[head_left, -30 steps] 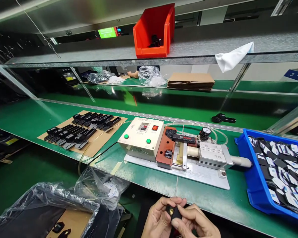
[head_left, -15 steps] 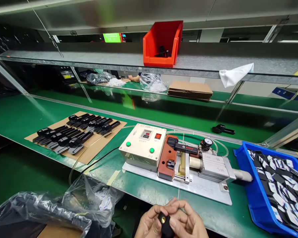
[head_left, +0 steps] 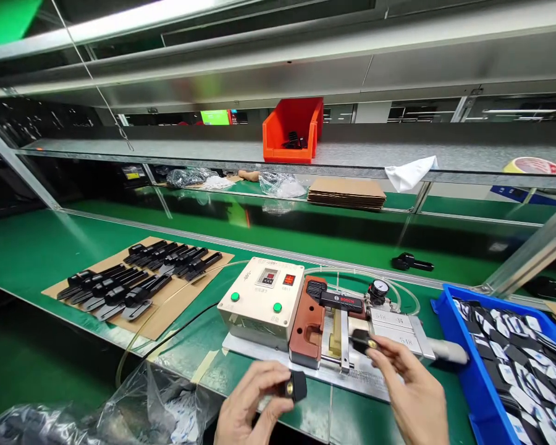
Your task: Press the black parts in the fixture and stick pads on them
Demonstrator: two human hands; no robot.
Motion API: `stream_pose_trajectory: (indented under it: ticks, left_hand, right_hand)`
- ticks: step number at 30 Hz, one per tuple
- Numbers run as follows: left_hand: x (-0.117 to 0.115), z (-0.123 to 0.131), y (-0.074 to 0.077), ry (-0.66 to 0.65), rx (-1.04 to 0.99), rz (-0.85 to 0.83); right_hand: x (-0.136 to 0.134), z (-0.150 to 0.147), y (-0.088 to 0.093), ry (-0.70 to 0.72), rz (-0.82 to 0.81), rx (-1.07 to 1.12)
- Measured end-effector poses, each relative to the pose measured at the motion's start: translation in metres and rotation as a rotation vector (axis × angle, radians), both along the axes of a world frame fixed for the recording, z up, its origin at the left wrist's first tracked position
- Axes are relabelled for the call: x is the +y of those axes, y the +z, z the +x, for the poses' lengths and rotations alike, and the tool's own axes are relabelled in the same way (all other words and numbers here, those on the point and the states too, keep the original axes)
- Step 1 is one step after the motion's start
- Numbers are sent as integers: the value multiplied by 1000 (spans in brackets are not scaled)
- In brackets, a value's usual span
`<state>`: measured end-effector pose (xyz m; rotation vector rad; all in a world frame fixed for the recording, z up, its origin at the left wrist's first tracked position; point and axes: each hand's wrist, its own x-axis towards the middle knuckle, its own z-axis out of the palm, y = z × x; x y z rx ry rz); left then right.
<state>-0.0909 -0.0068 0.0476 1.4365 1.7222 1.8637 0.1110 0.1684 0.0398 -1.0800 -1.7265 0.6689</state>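
Pinching a black plastic part [head_left: 297, 386] with a brass insert between thumb and fingers, the left hand [head_left: 250, 408] stays low, while the right hand [head_left: 414, 389] grips a second black part [head_left: 361, 341] closely over the pneumatic press [head_left: 308, 324].

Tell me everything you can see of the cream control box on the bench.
The cream control box is a boxy, metal-looking case standing on a steel base plate, beside a rust-red block. Its top carries two round green push buttons, a small digital display and a red switch, with small printed labels. Neither the left hand nor the right hand touches it.
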Motion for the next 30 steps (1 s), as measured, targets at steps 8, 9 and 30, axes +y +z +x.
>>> stream_pose_trajectory:
  ticks: [8,9,30]
  left_hand:
    - [84,-24,36,166,1115,-65]
    - [93,-26,31,151,1185,-78]
    - [53,58,-1,-196,559,66]
  right_hand:
    - [-21,74,-50,-95,404,-232]
    - [-25,81,-42,-93,430,-244]
    - [-10,158,18,-205,-228,81]
